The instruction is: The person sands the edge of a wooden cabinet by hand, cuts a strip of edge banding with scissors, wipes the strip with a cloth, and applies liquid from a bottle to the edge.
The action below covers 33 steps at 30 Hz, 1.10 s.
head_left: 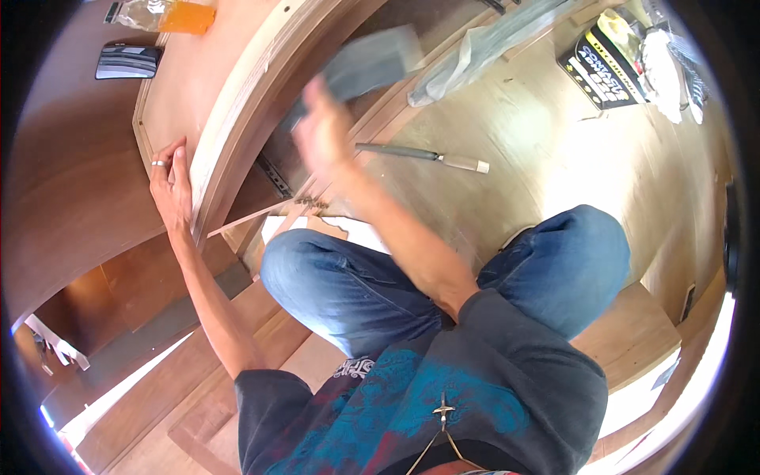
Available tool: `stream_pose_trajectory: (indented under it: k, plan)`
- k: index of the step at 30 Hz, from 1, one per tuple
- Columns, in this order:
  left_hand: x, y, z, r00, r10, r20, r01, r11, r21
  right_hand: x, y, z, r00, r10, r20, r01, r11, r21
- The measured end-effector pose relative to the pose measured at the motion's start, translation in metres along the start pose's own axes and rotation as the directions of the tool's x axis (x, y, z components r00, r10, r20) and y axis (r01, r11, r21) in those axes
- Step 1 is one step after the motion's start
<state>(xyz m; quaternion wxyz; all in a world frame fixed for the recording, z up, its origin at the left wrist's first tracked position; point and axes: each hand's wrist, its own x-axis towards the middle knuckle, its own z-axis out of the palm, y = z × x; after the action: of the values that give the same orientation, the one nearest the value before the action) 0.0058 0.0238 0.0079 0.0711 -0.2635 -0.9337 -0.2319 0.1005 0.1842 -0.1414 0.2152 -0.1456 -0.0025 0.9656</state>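
Observation:
My right hand (324,131) is smeared by motion and grips a dark grey, flat, sheet-like piece (372,59), also blurred. It is above the open wooden frame; I cannot make out the piece's exact kind. To the left, my left hand (170,190), with a ring on one finger, rests against a curved wooden panel (210,146), its fingers loosely bent and nothing visible in them. A file (400,150) with a light wooden handle lies on the wooden surface right of my right hand.
A dark metal slide rail (273,174) shows inside the frame. Clear plastic wrapping (475,59) lies along its far side. A black and yellow can (602,67) stands far right. A bottle of orange liquid (170,14) and a phone (128,61) are far left.

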Motion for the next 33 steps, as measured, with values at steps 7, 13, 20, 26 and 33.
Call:
stream_pose_trajectory:
  k: [7, 13, 20, 26, 33]
  plan:
    - [-0.005, -0.003, 0.000, 1.000, -0.019, 0.004, 0.019, 0.999, 0.029, 0.041, -0.050, -0.017, 0.983, 0.122, 0.138, -0.125, 0.992, 0.019]
    - [-0.007, -0.020, -0.004, 0.999, 0.038, 0.008, -0.039, 0.997, 0.072, -0.026, 0.029, 0.002, 0.980, 0.145, 0.137, -0.150, 0.988, 0.026]
    - [0.000, -0.002, -0.002, 1.000, 0.000, 0.015, -0.001, 0.997, 0.082, -0.006, 0.013, -0.008, 0.995, 0.056, -0.087, -0.079, 0.958, -0.276]
    - [-0.011, -0.011, -0.003, 1.000, -0.004, 0.017, 0.003, 0.998, 0.058, 0.010, -0.024, -0.004, 0.995, 0.085, -0.057, -0.092, 0.987, -0.135]
    - [-0.004, -0.014, -0.004, 0.998, 0.061, 0.030, -0.063, 0.995, 0.083, 0.004, -0.005, 0.003, 0.996, 0.068, 0.052, -0.065, 0.996, -0.056]
